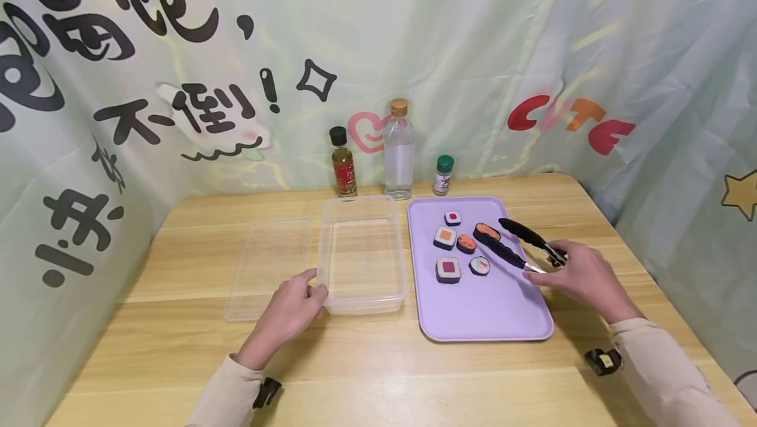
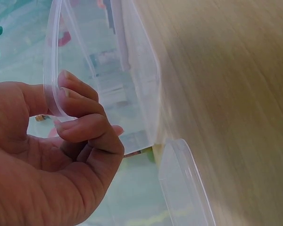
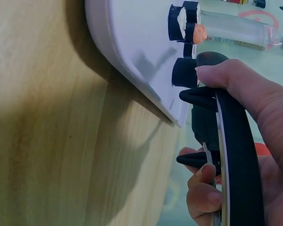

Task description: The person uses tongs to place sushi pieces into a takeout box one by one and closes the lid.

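My left hand (image 1: 296,305) pinches the rim of a clear plastic container (image 1: 362,302) at its near left corner; in the left wrist view, thumb and curled fingers (image 2: 80,110) meet on that rim. My right hand (image 1: 582,276) holds black-tipped tongs (image 1: 507,253) over the right side of a lilac tray (image 1: 485,315). The tongs are spread, one tip beside an oblong orange-topped sushi piece (image 1: 489,230); whether they touch is unclear. Left of it lie several more pieces, among them a square roll (image 1: 448,269), a small round roll (image 1: 480,265) and an orange-topped piece (image 1: 466,243).
A clear flat lid (image 1: 269,269) lies left of the container. Along the back stand a red-labelled sauce bottle (image 1: 344,167), a tall clear bottle (image 1: 399,154) and a green-capped shaker (image 1: 443,176). A printed curtain (image 1: 461,52) hangs behind the wooden table (image 1: 367,374).
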The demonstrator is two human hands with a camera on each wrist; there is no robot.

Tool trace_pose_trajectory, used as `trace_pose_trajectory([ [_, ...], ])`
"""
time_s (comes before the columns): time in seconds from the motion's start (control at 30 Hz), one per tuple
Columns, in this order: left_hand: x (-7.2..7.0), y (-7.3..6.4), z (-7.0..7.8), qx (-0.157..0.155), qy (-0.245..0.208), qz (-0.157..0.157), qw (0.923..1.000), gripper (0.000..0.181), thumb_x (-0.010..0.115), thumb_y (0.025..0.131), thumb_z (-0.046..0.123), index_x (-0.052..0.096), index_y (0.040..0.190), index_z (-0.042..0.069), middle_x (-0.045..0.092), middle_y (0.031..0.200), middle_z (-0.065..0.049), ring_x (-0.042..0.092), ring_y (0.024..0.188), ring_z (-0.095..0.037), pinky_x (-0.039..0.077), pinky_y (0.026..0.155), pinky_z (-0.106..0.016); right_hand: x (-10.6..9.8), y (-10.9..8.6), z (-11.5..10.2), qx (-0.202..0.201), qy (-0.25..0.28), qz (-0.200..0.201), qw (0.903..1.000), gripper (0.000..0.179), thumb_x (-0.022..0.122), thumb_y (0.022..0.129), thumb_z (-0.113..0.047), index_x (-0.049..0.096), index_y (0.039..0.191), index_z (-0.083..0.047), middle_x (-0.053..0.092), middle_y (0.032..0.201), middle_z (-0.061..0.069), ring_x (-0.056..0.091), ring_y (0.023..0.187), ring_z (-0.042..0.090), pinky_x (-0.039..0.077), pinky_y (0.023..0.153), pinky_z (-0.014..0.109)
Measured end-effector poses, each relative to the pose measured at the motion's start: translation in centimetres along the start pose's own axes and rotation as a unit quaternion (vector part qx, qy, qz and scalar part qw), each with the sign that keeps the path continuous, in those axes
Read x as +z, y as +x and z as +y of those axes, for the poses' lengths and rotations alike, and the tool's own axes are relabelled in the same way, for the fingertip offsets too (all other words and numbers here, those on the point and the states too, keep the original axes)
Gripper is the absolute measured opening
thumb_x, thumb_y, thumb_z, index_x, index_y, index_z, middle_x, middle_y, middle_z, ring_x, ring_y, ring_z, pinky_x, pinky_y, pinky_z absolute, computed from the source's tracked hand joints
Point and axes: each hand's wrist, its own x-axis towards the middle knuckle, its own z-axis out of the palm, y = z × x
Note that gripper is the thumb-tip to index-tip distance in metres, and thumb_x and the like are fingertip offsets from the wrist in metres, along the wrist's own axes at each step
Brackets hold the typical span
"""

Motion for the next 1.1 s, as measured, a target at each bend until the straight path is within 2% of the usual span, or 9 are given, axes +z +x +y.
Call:
trace_pose_trajectory([
  [0.17,-0.01,0.01,-0.01,-0.002,0.001,0.002,1.0000,0.057,0.046,0.101,0.017,0.038,0.147,-0.015,0.063,0.061,-0.006,0.029,0.042,-0.010,0.023,0.041,-0.022,0.19,0.17,-0.23,0.000,0.003,-0.011,0.9999,0.088,0.090,0.070,-0.044,0.058,0.123,0.018,0.055,0.072,0.007,0.049,0.067,0.024,0.038,0.058,0.035],
  [0.67,0.05,0.05,-0.11,0.000,0.002,0.005,1.0000,0.055,0.046,0.102,0.016,0.038,0.147,-0.014,0.063,0.059,-0.006,0.028,0.041,-0.010,0.023,0.041,-0.022,0.72,0.73,-0.78,0.002,0.017,-0.022,0.9996,0.077,0.088,0.074,-0.035,0.059,0.122,0.018,0.049,0.069,0.005,0.047,0.066,0.023,0.035,0.055,0.034],
  [0.77,0.06,0.09,-0.13,0.002,0.002,0.004,1.0000,0.055,0.045,0.102,0.016,0.038,0.147,-0.014,0.063,0.059,-0.005,0.028,0.041,-0.010,0.023,0.042,-0.022,0.65,0.77,-0.76,0.001,0.014,-0.022,0.9997,0.076,0.088,0.074,-0.036,0.060,0.121,0.017,0.052,0.072,0.008,0.048,0.068,0.025,0.034,0.056,0.034],
  [0.93,0.05,0.11,-0.14,0.001,0.004,0.005,1.0000,0.055,0.045,0.102,0.016,0.039,0.147,-0.015,0.063,0.059,-0.005,0.029,0.042,-0.010,0.025,0.042,-0.023,0.61,0.92,-0.75,0.000,0.009,-0.020,0.9997,0.076,0.089,0.074,-0.036,0.061,0.120,0.017,0.064,0.089,0.020,0.051,0.075,0.029,0.036,0.058,0.034],
  [1.1,0.05,0.13,-0.14,-0.001,0.006,0.005,1.0000,0.055,0.045,0.102,0.017,0.039,0.147,-0.015,0.063,0.060,-0.005,0.030,0.042,-0.010,0.026,0.043,-0.023,0.52,0.96,-0.76,0.000,0.006,-0.019,0.9998,0.075,0.088,0.074,-0.037,0.062,0.120,0.017,0.066,0.106,0.031,0.055,0.083,0.035,0.046,0.067,0.042],
])
